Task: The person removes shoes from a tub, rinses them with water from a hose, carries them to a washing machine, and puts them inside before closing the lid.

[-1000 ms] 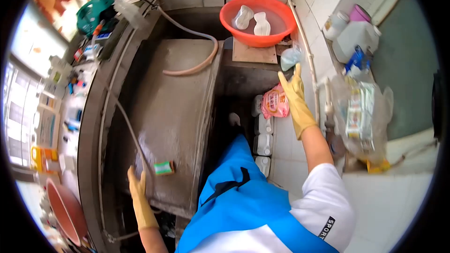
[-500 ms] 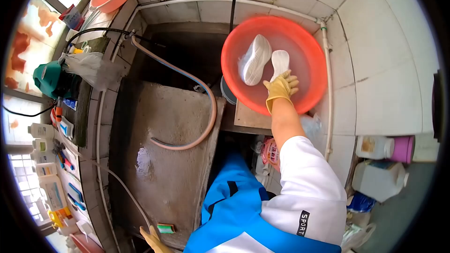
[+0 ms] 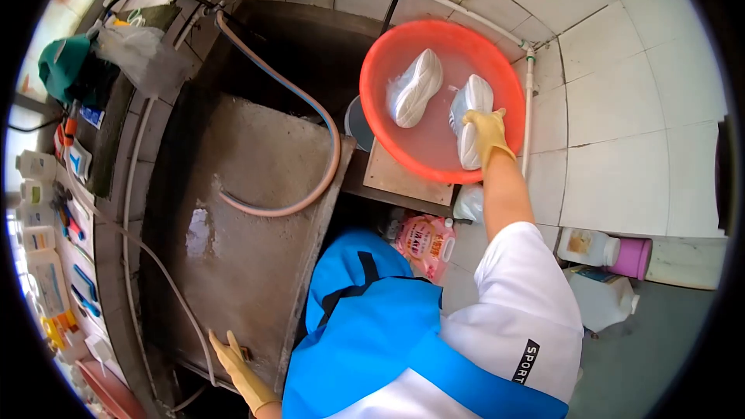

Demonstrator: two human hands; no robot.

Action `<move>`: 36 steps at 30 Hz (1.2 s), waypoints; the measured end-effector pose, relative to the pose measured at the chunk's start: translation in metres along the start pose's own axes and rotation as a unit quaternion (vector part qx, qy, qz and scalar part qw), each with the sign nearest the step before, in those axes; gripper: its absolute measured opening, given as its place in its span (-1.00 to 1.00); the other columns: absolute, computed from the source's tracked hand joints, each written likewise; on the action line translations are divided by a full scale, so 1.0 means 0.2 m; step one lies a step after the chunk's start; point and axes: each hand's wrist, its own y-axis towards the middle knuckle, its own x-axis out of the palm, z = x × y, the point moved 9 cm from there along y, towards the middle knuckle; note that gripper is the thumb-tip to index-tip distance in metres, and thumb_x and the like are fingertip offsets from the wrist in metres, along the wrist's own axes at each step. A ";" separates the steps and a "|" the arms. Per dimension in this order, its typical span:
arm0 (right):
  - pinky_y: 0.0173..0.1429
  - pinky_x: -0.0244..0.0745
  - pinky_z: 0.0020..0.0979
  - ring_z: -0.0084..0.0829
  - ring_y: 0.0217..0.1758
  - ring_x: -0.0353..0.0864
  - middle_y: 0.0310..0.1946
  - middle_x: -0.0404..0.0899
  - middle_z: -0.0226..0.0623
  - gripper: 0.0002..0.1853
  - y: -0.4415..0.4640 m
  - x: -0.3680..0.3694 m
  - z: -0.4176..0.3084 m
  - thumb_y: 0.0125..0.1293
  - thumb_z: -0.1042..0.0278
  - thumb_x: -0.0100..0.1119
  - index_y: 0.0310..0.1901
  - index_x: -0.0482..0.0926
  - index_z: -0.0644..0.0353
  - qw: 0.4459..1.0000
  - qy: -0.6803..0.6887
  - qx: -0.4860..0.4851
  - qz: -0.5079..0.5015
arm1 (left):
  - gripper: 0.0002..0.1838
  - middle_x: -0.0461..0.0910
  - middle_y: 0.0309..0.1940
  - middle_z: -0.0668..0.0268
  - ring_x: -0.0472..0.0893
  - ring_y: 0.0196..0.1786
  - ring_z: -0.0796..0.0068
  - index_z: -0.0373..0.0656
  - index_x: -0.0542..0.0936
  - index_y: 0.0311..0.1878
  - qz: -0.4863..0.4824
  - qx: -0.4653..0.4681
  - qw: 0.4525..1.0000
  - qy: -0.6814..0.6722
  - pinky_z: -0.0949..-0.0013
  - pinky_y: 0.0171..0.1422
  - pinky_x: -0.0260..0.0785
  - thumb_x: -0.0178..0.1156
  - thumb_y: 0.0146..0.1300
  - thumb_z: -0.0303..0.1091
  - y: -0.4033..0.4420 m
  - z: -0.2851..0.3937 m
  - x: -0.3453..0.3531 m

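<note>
A red basin [image 3: 372, 120] of cloudy water holds two white shoes, soles up. My right hand [image 3: 489, 133], in a yellow rubber glove, has its fingers wrapped round the right-hand shoe [image 3: 475, 97]. The other shoe [image 3: 417, 89] lies to its left, untouched. My left hand [image 3: 239, 366], also gloved in yellow, is at the lower edge of the concrete slab [image 3: 248, 279], fingers apart. It covers most of a small brush or sponge [image 3: 246, 353], of which only an edge shows.
A hose [image 3: 330, 128] curves over the slab. The basin rests on a board [image 3: 403, 178], with a pink bag [image 3: 424, 242] below it. Bottles [image 3: 46, 283] and tools line the left ledge. Jugs [image 3: 601, 299] stand at the right. A pipe [image 3: 529, 109] runs beside the basin.
My right hand has moved from beside the pink bag to the basin and taken hold of a shoe, which has tilted and shifted. My left hand now covers the green brush or sponge.
</note>
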 end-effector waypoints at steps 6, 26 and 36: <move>0.22 0.55 -0.24 -0.07 0.19 0.63 0.29 0.50 0.21 0.13 0.03 -0.21 0.05 -0.04 0.07 0.46 0.54 0.15 0.44 0.914 0.311 -0.220 -0.136 | -0.30 0.61 -0.42 0.09 0.40 -0.76 0.41 0.13 0.24 0.62 0.080 0.155 0.985 0.013 0.28 -0.69 0.20 0.27 0.49 -0.20 0.06 -0.10 0.03; 0.07 0.60 -0.18 -0.15 0.06 0.67 0.15 0.56 0.11 0.26 0.05 -0.38 -0.26 -0.07 0.23 0.39 0.65 -0.12 0.37 0.884 0.344 -0.215 -0.232 | -0.33 0.36 0.56 0.04 0.38 0.55 -0.03 0.00 0.29 0.62 0.015 0.022 1.000 -0.015 0.13 0.58 0.24 0.21 0.53 -0.12 0.05 0.35 0.03; -0.31 0.63 -0.13 -0.27 -0.32 0.70 -0.19 0.65 -0.13 0.30 0.14 -0.41 -0.23 0.06 0.33 0.40 0.68 -0.37 0.20 0.872 0.374 -0.218 -0.227 | -0.33 0.36 0.56 0.04 0.34 0.58 -0.02 -0.03 0.29 0.61 0.029 0.071 0.997 0.031 0.12 0.62 0.20 0.22 0.53 -0.13 0.15 0.52 0.02</move>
